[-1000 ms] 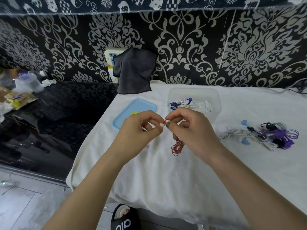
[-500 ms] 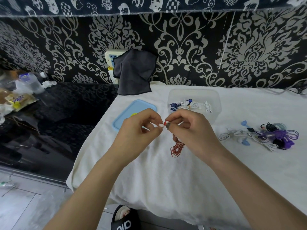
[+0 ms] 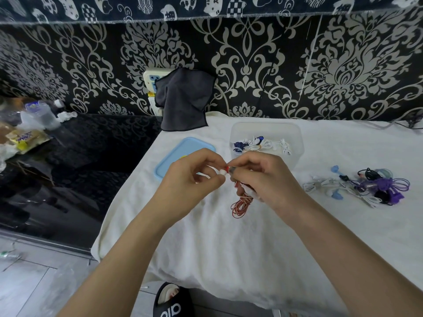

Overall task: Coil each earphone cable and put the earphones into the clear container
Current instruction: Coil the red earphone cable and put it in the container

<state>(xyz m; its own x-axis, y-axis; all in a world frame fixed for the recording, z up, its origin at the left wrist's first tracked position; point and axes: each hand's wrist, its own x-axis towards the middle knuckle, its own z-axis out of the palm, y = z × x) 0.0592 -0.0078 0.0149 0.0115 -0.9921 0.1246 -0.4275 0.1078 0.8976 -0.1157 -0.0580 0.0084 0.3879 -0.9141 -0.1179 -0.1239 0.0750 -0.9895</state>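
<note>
Both hands meet above the white cloth-covered table (image 3: 229,248). My left hand (image 3: 190,181) pinches the red-and-white earbud end of the red earphones (image 3: 239,205). My right hand (image 3: 263,179) pinches the same end from the other side and holds the coiled red cable, whose loops hang below the palm. The clear container (image 3: 295,138) stands just behind my hands and holds several coiled white and blue earphones (image 3: 258,143). A tangle of purple, black and white earphones (image 3: 370,187) lies on the cloth to the right.
The container's blue lid (image 3: 174,156) lies left of the container. A dark cloth (image 3: 185,104) hangs on the patterned wall over a socket. A black glossy table (image 3: 57,168) with bottles and packets stands at the left. A black slipper (image 3: 171,303) is on the floor.
My hands stay together at the same spot; the fingers have shifted slightly on the earbud end and the red coil hangs a little lower.
</note>
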